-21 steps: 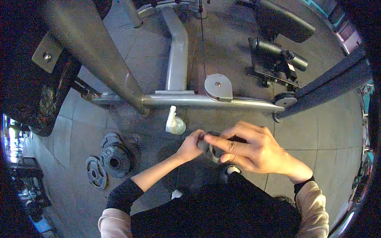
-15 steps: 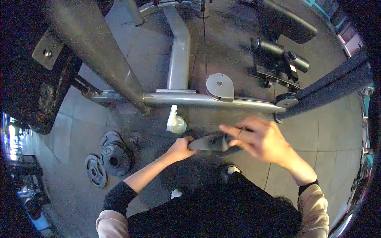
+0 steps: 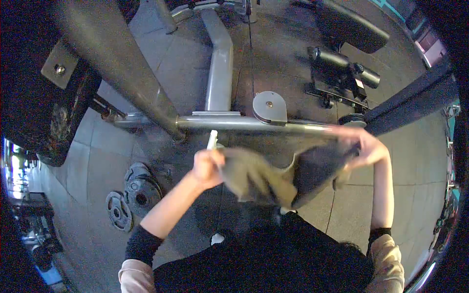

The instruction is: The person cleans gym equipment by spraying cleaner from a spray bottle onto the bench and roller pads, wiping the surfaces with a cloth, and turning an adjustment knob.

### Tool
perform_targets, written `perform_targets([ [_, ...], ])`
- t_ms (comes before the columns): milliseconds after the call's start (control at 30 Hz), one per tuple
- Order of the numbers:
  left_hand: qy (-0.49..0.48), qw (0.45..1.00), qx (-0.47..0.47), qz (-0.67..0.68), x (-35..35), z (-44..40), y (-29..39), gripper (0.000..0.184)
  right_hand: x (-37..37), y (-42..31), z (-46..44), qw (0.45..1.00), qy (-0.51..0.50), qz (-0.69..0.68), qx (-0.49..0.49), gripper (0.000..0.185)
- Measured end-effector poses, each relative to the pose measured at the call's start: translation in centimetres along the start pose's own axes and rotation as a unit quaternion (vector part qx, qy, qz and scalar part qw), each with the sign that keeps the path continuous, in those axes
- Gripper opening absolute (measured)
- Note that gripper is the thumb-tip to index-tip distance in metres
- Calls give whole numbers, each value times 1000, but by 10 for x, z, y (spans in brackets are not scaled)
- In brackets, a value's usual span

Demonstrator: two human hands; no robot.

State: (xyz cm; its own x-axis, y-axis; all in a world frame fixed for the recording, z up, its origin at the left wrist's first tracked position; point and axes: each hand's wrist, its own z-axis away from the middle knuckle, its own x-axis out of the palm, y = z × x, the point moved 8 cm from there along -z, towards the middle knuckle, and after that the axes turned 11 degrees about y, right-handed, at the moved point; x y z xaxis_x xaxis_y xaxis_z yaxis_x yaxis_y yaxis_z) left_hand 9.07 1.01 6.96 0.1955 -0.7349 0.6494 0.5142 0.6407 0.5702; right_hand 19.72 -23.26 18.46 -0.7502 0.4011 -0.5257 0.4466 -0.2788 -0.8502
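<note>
A dark grey cloth (image 3: 261, 178), blurred by motion, hangs spread out between my two hands. My left hand (image 3: 208, 167) is closed round the cloth's left end. At the cloth's right end is my right hand (image 3: 359, 146), smeared by motion, so its finger positions and hold are unclear. Just behind my left hand, the white nozzle of a spray bottle (image 3: 213, 140) shows on the floor; its body is mostly hidden. Beyond the cloth runs a grey metal frame bar (image 3: 229, 122) with a round pulley cover (image 3: 269, 105).
Several weight plates (image 3: 141, 193) lie on the tiled floor (image 3: 90, 195) at the left. A thick slanted post (image 3: 122, 58) rises at the upper left, beside a black pad (image 3: 44, 117). Rollers (image 3: 332, 57) and another slanted post (image 3: 415, 105) stand at the right.
The cloth has gone from a compact folded bundle to spread out. My right hand has moved right and up, away from my left hand, which has moved slightly left and up. The bottle is now mostly covered.
</note>
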Motion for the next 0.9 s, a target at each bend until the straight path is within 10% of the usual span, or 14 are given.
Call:
perform_targets([
  [67,42,976,-65,205,11,-13,-23,80,-5,13,-8,883,164,-436,48,89],
  [133,-11,969,-138,204,24,-10,-50,82,8,86,10,834,197,-493,149,87],
  [167,-1,967,-198,160,11,-14,-76,76,14,143,37,822,291,-336,356,81],
  [267,-4,985,-138,108,-5,-20,-93,46,31,129,14,912,249,-222,238,75],
  [400,109,985,12,131,-5,-14,-53,36,25,108,23,836,251,-414,259,72],
  [533,115,963,-242,-16,-24,-14,-113,27,25,119,26,885,246,-324,228,78],
  [733,86,995,22,42,-17,-23,-49,40,15,116,27,891,217,-337,212,81],
  [800,148,980,-131,1,-38,-27,-73,34,0,134,34,927,216,-211,222,77],
  [900,141,976,-119,-113,-36,-22,-72,32,-19,139,43,954,220,29,200,71],
])
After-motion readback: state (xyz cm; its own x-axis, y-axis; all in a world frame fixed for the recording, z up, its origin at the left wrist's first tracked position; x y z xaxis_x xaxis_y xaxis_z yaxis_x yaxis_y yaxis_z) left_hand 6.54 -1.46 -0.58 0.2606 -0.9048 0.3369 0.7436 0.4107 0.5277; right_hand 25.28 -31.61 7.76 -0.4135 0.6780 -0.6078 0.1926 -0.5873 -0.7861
